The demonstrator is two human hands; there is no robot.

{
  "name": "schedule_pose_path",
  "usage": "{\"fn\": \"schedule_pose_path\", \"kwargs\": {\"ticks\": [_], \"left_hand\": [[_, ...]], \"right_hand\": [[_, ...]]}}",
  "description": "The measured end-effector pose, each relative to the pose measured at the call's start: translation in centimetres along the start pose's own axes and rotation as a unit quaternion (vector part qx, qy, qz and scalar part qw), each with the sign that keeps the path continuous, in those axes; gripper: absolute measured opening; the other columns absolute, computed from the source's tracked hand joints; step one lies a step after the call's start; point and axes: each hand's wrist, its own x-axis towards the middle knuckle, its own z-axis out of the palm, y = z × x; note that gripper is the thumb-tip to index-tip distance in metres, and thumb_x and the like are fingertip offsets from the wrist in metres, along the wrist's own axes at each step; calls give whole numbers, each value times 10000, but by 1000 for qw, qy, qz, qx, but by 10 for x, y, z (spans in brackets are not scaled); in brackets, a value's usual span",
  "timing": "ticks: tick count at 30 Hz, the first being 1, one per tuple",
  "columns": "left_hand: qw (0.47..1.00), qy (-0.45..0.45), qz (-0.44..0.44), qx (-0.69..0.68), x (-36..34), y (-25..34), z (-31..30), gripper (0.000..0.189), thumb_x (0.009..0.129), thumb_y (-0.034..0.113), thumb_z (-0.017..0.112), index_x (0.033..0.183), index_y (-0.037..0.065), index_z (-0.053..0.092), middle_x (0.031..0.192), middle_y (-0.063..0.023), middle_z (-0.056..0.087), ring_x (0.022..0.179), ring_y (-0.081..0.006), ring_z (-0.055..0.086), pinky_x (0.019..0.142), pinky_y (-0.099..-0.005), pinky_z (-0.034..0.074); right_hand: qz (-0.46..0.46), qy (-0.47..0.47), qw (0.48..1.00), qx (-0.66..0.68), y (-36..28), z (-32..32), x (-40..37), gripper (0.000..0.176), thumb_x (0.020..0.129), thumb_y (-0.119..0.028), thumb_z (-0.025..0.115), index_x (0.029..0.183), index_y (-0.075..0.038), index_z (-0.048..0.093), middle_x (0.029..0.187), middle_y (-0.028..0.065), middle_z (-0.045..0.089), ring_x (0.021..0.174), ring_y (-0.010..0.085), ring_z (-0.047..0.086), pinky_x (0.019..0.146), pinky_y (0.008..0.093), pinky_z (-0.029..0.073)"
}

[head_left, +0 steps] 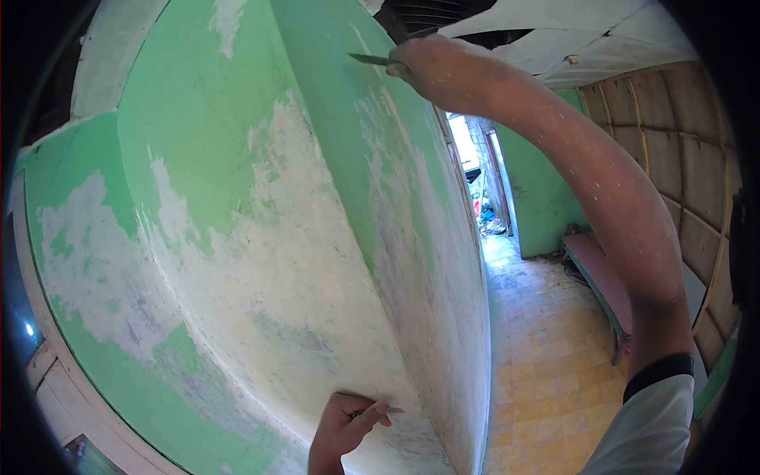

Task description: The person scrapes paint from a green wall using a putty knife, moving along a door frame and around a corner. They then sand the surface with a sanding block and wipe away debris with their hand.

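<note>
The right hand (427,67) was raised high at the top of the view, its fingers closed around a flat, pointed blade (368,59). The blade stuck out to the left of the fist, close to the upper part of the green and whitish wall (269,229); whether its tip touched the surface could not be told. The right arm (586,158) arched across the upper right, dotted with small pale flecks, and ran down to a light grey sleeve (653,423) with a dark cuff. The left hand (348,423) was low, in front of the wall near its vertical corner, the fingers curled narrowly around a small thin object (397,410), of which only a narrow end showed past the fingertips; the rest was hidden by the grip. Green paint covered much of the wall's upper part, while ragged whitish patches with grey smudges spread over its middle and lower areas, on both sides of the corner. To the right, a yellowish tiled floor (546,348) led to a bright doorway (483,174). A low reddish-topped bench (602,269) stood beside a framed panel wall (673,119), partly behind the right arm.
</note>
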Motion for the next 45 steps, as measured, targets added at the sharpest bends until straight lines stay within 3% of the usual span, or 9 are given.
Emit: {"fn": "schedule_pose_path", "kwargs": {"ticks": [2,8,23,29,33,35,39,43,45], "left_hand": [[1000,2,4,-4,0,-1,-1,317,861,180,569,644,-35,652,406,37,351,367,-38,273,377,-227,184],[999,7,-36,-14,-1,2,-1,292,836,221,631,651,0,674,446,26,418,454,-48,333,436,-235,243],[999,15,-41,-14,-1,2,2,333,851,228,615,627,-14,663,426,22,406,418,-52,348,409,-223,235],[999,25,-40,-26,-2,-1,3,337,857,224,606,629,-20,658,425,26,401,408,-44,328,406,-223,229],[998,21,-53,-42,-3,-5,1,338,859,231,606,636,-17,658,428,31,397,414,-40,328,409,-221,230],[998,12,-53,-43,-2,-4,3,341,859,236,605,637,-17,658,430,32,396,417,-39,329,410,-221,232],[999,23,-10,-40,-4,-2,3,354,871,208,569,623,-33,646,403,28,370,362,-41,291,373,-218,202],[998,39,-7,-41,-2,-1,8,356,868,211,577,618,-33,645,401,30,370,362,-39,287,372,-219,202],[999,34,-18,-37,-2,-3,5,354,870,208,576,619,-33,646,400,30,370,360,-39,284,371,-219,201]], "right_hand": [[59,-25,998,-22,-8,2,22,309,931,-254,420,995,-3,589,834,186,614,818,343,609,730,445,467],[-32,45,998,-39,30,17,19,312,931,-247,421,994,13,583,837,193,608,785,334,609,729,439,466],[-11,0,1000,-2,4,-16,-14,305,919,-254,446,984,2,598,812,193,620,792,331,620,694,445,479],[47,71,996,6,4,9,77,289,909,-229,462,954,17,606,792,203,619,818,330,621,719,437,482],[36,41,998,-40,3,-23,43,330,903,-232,438,952,58,587,844,248,620,706,323,633,615,423,489],[5,-42,999,-28,-11,-43,18,309,876,-193,457,954,73,595,966,282,602,862,383,620,739,453,478],[-52,-9,999,6,-8,-25,20,309,911,-234,460,949,35,607,847,224,629,840,339,629,734,442,490],[27,85,995,-52,-12,-2,58,331,926,-249,441,955,33,611,778,204,618,717,294,621,735,405,495],[131,-24,989,69,-21,-25,52,345,939,-253,412,947,34,603,707,169,591,610,259,594,630,425,506]]}}
